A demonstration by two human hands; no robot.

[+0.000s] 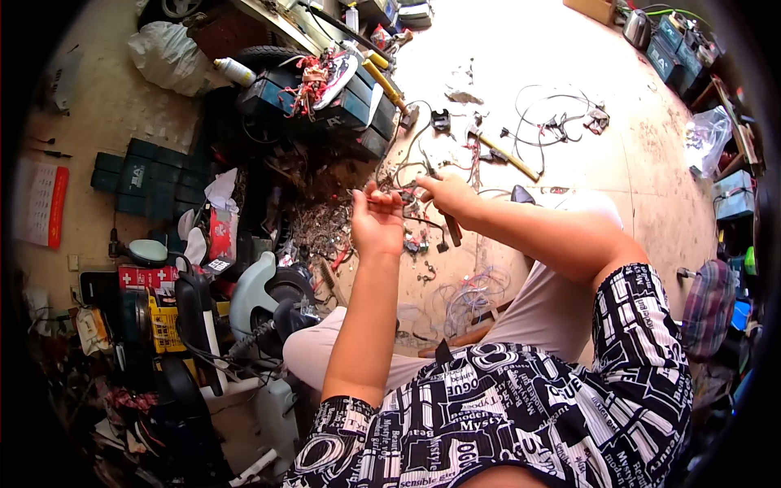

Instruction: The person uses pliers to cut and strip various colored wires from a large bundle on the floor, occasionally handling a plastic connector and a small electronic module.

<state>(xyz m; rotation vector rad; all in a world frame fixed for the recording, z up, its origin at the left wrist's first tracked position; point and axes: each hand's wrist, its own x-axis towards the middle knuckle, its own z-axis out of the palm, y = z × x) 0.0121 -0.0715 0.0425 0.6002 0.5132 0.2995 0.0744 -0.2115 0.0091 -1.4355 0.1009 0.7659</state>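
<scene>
My left hand [379, 221] is palm up in front of me, its fingers curled and the thumb pinching what looks like a thin reddish wire [371, 200]. Just to its right, my right hand [450, 195] is closed around a pair of pliers [453, 231]. The dark handle sticks out below the fist, and the jaws point away from me, too small to make out clearly. A short black cable [426, 221] with a plug-like end lies between and below the hands. Under and left of my left hand spreads a heap of wire scraps and small debris [317, 215].
Dark batteries [297, 106] with a shoe [338, 80] on top stand beyond the heap; more batteries [138, 179] are at left. A yellow-handled hammer [510, 156] and looped black cable [541, 122] lie ahead on the floor. Scooter parts [256, 297] crowd the left; clear tubing [468, 297] lies near my legs.
</scene>
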